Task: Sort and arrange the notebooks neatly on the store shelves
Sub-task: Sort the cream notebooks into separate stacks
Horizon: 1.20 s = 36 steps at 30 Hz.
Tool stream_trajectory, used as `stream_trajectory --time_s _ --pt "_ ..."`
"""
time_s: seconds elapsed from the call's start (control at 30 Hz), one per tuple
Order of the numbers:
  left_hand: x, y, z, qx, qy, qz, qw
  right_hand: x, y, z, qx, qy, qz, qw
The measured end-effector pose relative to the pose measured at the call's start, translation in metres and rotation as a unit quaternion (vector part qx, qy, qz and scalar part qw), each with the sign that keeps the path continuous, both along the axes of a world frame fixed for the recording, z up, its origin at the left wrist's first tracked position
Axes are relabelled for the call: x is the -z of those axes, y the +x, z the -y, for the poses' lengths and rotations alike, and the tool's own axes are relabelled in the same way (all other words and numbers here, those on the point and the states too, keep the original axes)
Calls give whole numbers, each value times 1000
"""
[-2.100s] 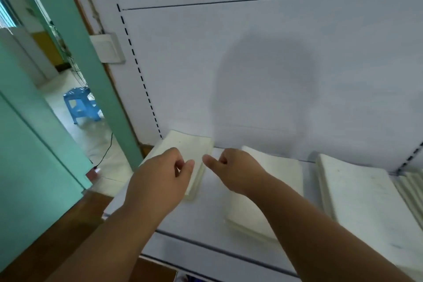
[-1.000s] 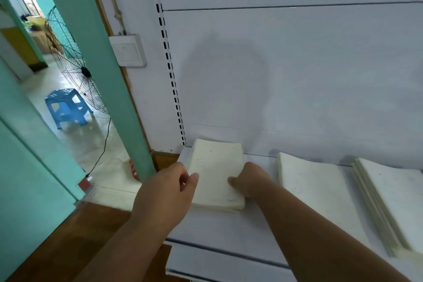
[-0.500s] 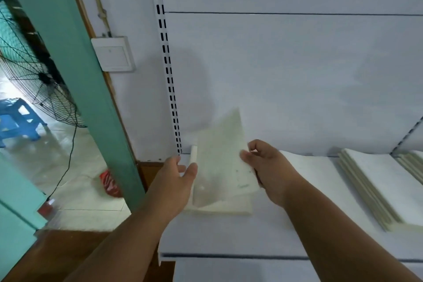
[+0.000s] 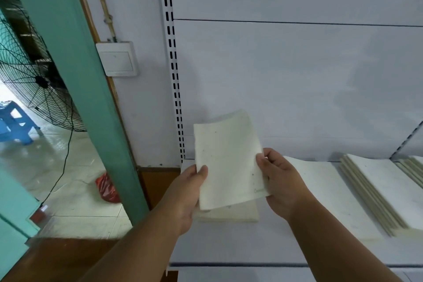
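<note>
**What I couldn't see**

The notebook (image 4: pixel 226 160) I held up hid most of the small stack (image 4: pixel 229 215) beneath it and the fingers of both my left hand (image 4: pixel 185 192) and right hand (image 4: pixel 281 183) behind its cover. Its corner print was too small to read. The far-right stack (image 4: pixel 414 167) ran off the frame's edge, as did the fan (image 4: pixel 34 82) and blue stool (image 4: pixel 13 121).

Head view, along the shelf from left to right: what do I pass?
left hand → lifted notebook, held by both hands over a small stack → right hand → flat pile → stepped stack → another stack at the frame edge.
</note>
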<state>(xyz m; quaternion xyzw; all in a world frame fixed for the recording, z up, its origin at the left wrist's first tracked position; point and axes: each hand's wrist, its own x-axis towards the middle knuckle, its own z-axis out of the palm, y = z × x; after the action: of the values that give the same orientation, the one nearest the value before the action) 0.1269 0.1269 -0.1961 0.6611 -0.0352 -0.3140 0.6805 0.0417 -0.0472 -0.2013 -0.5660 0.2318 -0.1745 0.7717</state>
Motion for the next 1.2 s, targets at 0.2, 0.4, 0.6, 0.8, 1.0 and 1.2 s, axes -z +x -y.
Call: stream_trajectory --time_s 0.2,0.4,0.6,0.8,1.0,1.2 --pt "-6 1 0 -39 -35 170 984 -9 -3 15 -27 -29 11 999" --pt "-20 -38 19 -15 26 345 938 -29 -22 22 136 -197 -68 968" --pt "-23 -68 65 -47 -8 337 940 -25 -69 58 227 -112 -7 967" --pt "-19 -114 150 32 6 359 933 -29 -135 138 252 -123 -26 960" --pt "0 -195 271 49 15 360 932 -24 -214 258 214 -97 -75 969" --pt "17 -252 354 80 51 291 952 -13 -266 357 124 -146 -172 966"
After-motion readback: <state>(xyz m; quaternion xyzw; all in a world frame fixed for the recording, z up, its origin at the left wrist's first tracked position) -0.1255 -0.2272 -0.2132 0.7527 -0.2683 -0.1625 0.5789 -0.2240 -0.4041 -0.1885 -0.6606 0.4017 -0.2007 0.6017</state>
